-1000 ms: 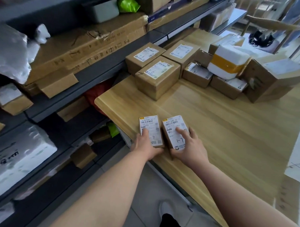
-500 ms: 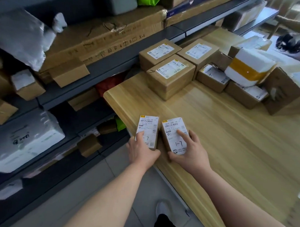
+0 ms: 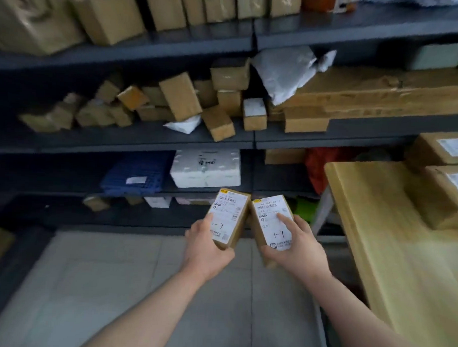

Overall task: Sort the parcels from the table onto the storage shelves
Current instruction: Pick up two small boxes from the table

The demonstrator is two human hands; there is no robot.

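Observation:
I hold two small brown parcels in the air over the floor, facing the dark storage shelves. My left hand grips the left parcel, whose white label reads "1-7". My right hand grips the right parcel, also marked "1-7", with my forefinger lying across its label. The two parcels nearly touch at their upper corners. The wooden table stands to my right with more brown parcels on it.
The middle shelf holds a jumble of small brown boxes, a grey plastic mailer and a long flat carton. Below lie a white foam box and a blue package. Grey tiled floor lies beneath my arms.
Both parcels have been lifted off the table's front edge and carried left. My view has swung from the table to face the shelves.

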